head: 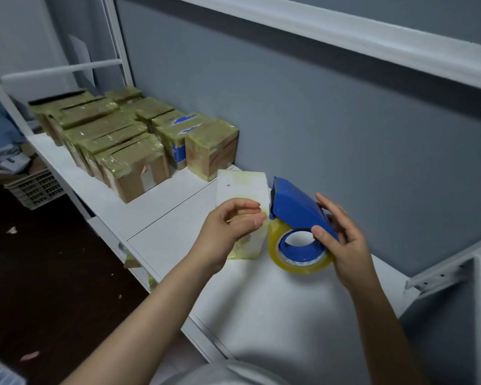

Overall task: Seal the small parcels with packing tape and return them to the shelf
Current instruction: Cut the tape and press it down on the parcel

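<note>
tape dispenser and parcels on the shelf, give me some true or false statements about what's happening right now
1. The right hand holds the blue tape dispenser. True.
2. The tape roll lies loose on the shelf, off the dispenser. False: the tape roll is mounted on the dispenser.
3. The left hand holds the white parcel. True.
4. The brown parcels are stacked on the floor. False: the brown parcels stand in rows on the white shelf, to the left of the white parcel.
5. One parcel in the rows, the blue-taped parcel, carries blue tape. True.
</note>
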